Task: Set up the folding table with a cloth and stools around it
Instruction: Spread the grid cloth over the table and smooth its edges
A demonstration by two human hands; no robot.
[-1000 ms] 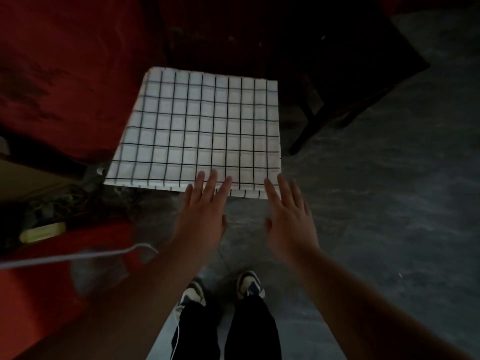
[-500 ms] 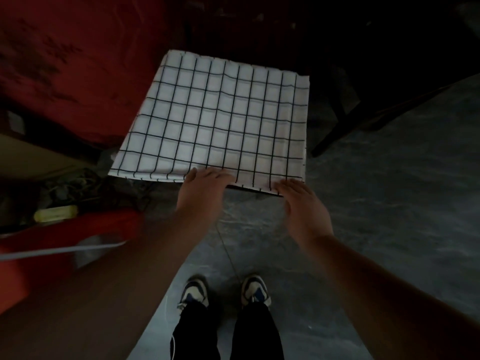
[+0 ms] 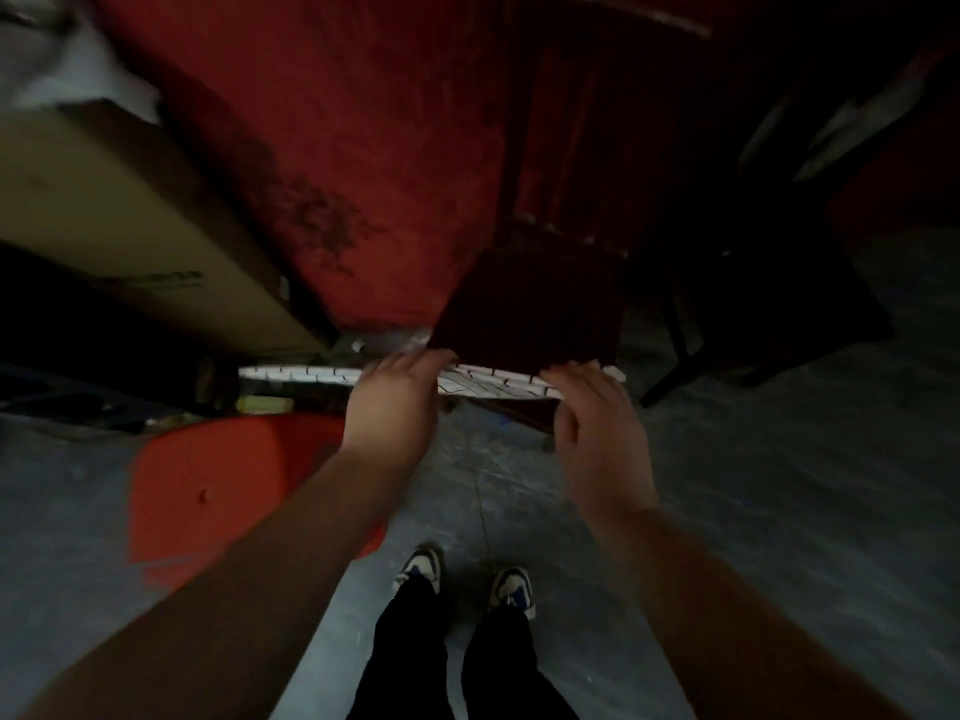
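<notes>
I see both my left hand (image 3: 392, 407) and right hand (image 3: 597, 428) seemingly gripping the checked cloth's (image 3: 483, 383) near edge, fingers curled over it.

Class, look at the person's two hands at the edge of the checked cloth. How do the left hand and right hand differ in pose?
The left hand is curled, fingers bent over the checked cloth; the right hand lies more open, fingers spread. The left hand sits toward the cloth's middle; the right hand is near its right end. Both are bare and grip the same near edge.
</notes>
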